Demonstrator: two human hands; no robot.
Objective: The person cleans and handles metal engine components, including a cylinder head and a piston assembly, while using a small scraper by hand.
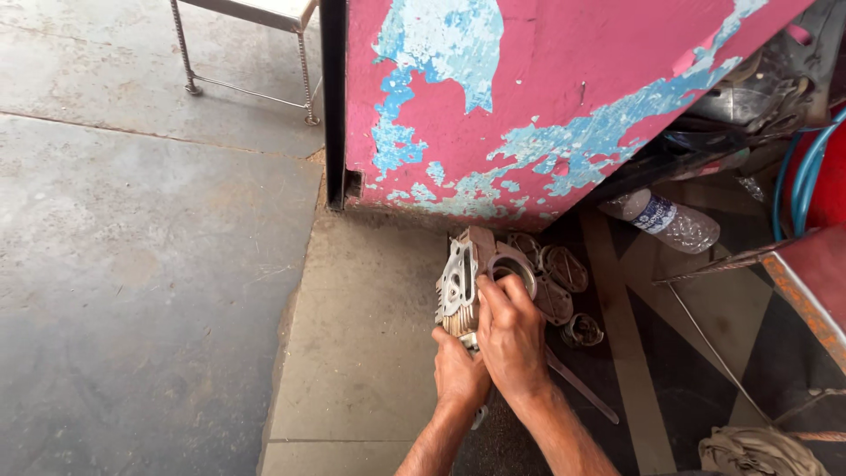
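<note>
Lying beside the casting point(460, 286) on the floor point(370, 353) are gaskets point(564, 269), a bottle point(665, 219) and a pink panel point(546, 97). Both hands, left point(458, 370) and right point(511, 330), have fingers wrapped around this finned, grimy metal part.

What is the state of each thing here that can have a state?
Engine cylinder head: stood on edge on the floor, gripped by both hands.
Left hand: closed on the lower end of the head.
Right hand: fingers laid over its top side.
Plastic water bottle: lying on its side.
Pink panel: paint peeling, blue beneath.
Rag: crumpled.
</note>
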